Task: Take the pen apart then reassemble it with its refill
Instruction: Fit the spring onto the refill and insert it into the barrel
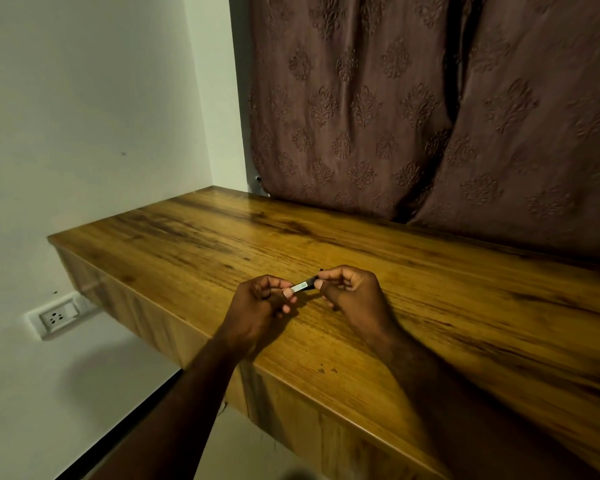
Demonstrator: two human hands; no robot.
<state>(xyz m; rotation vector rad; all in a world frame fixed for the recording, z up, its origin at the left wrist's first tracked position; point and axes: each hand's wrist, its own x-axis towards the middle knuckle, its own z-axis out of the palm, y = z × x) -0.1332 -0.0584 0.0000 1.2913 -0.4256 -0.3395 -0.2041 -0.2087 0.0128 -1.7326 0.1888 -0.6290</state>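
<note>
- The pen [303,286] is held in the air just above the bench [430,289], over its near part and close to its front edge; only a short stretch with a pale printed label shows between the two hands, the rest is hidden inside them
- The left hand [257,306] has its fingers [287,293] curled and pinched round one end of the pen, thumb uppermost
- The right hand [352,294] pinches the other, darker end, its fingers curled in the same way; a grip at each end probably lets the two halves be twisted or pulled against one another
- Keeping the pen low over the bench looks sensible: a small part that slips would likely land on the wood and not on the floor
- Whether the barrel has begun to loosen cannot be told; no refill shows apart from the pen, so the taking apart seems not yet done
- A brown patterned curtain [430,116] hangs behind the bench; a wall socket [58,318] sits lower than the bench, off its left end
</note>
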